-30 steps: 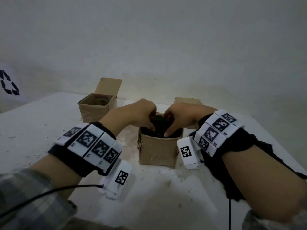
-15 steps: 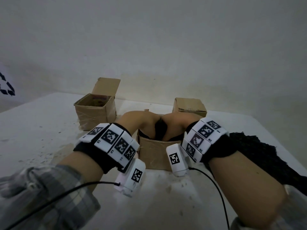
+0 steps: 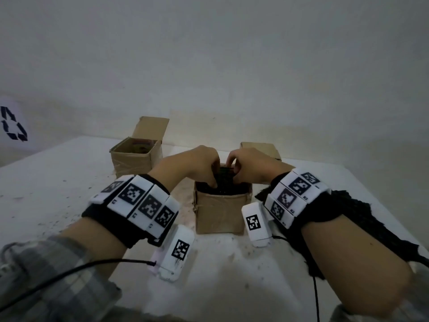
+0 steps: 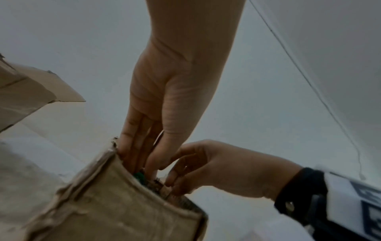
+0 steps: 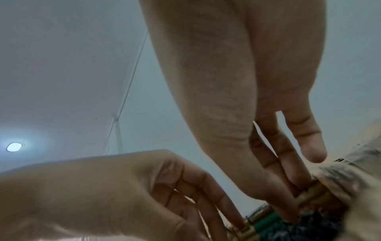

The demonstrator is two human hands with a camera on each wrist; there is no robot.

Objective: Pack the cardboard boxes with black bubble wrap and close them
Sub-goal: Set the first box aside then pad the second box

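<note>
A small open cardboard box stands in the middle of the white table, with black bubble wrap showing at its top. Both hands are over its opening. My left hand reaches in with straight fingers, seen in the left wrist view pressing down along the box's inner wall. My right hand also points its fingers down onto the wrap, its thumb held apart. Something green peeks out under the wrap. What lies deeper inside the box is hidden.
An open cardboard box with its flap up stands at the back left. A closed one sits at the back right behind my right hand. A heap of loose black bubble wrap lies on the table under my right forearm. A wall rises behind.
Half a second ago both hands were sunk deep in the box, wrists low. Now they have come up, and only the fingertips are in the opening.
</note>
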